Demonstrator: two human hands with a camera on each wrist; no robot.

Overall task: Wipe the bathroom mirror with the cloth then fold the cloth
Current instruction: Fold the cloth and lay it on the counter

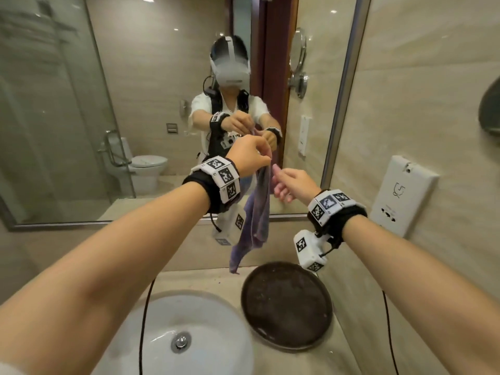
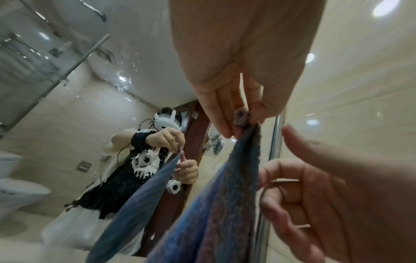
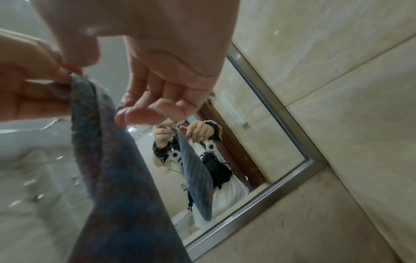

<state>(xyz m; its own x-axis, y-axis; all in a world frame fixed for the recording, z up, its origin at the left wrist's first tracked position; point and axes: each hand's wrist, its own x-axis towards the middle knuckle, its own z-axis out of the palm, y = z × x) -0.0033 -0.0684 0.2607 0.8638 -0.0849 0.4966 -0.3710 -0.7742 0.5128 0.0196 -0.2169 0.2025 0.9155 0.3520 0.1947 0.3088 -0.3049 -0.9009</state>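
Bathroom mirror (image 1: 162, 90) ahead, sink (image 1: 189, 334) set in the surface below. Left hand (image 1: 250, 155) pinches the hanging cloth's (image 1: 257, 212) top corner; right hand (image 1: 290, 184) hovers beside it, fingers loosely curled, holding nothing.

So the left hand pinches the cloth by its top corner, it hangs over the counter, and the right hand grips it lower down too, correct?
Not quite: the right hand holds nothing; its fingers are loosely curled beside the cloth. The left wrist view shows this. The rest stands: the left hand pinches the top corner, and the cloth hangs over the counter.
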